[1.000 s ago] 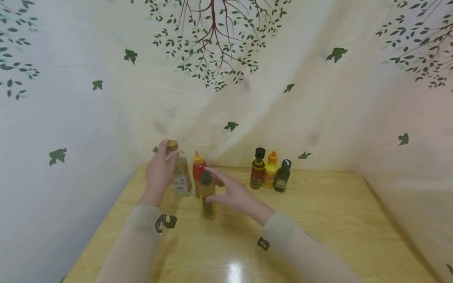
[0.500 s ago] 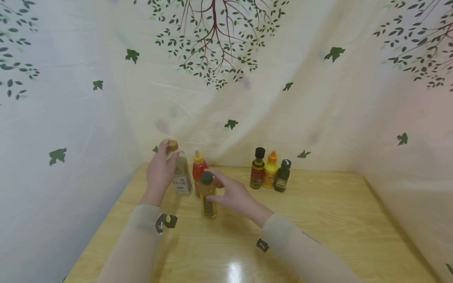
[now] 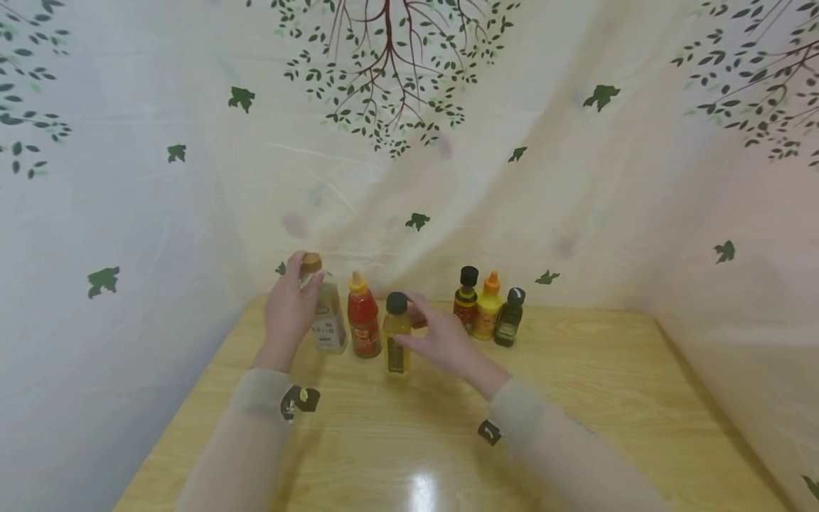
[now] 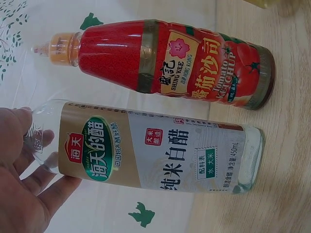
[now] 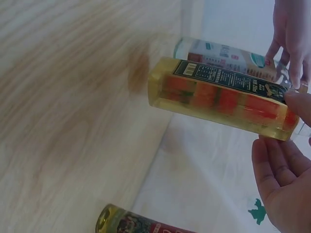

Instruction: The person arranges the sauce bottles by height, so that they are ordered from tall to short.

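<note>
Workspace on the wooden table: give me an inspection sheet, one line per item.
Surface: light wooden table, glare spot near the front edge.
Job's things: white rice vinegar bottle upright at back left; tomato ketchup bottle upright beside it; yellow oil bottle with black cap, upright next to the ketchup.
Clutter: three small bottles grouped at the back: dark with black cap, yellow with orange cap, dark green.
Fingers: left hand holds the vinegar bottle near its neck; right hand holds the oil bottle.
Cables: nothing seen.
Surroundings: pale curtain printed with trees and leaves on three sides.
</note>
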Available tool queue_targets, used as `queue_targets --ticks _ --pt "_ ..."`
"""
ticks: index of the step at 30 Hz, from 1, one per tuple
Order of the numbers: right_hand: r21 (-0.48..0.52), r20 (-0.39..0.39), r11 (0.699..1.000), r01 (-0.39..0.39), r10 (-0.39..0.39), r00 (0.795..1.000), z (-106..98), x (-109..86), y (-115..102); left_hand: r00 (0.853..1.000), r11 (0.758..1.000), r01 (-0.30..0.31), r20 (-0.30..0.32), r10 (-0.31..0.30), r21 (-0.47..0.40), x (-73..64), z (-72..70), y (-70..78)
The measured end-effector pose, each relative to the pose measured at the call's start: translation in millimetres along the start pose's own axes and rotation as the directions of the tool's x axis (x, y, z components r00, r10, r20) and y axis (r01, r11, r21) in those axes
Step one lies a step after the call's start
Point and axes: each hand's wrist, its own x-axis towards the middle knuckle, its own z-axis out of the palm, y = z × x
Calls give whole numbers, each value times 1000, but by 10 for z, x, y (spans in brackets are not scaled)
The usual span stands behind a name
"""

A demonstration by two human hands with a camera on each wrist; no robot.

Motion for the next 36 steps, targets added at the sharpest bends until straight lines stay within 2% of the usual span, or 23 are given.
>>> queue_targets --ticks 4,12,22,36 --pt "-12 -12 1000 -6 6 1000 -73 47 47 1000 1000 -1 0 1 -2 5 4 -5" --pt "36 -18 999 -39 40 999 -138 167 139 1000 1000 -11 -10 11 -4 12 19 -20" --pt "64 -22 995 -77 79 997 -115 298 287 1000 1000 -8 -8 9 3 21 19 -22" --pt "82 -20 995 -60 62 998 -11 343 337 1000 1000 -1 -17 1 9 -39 21 -8"
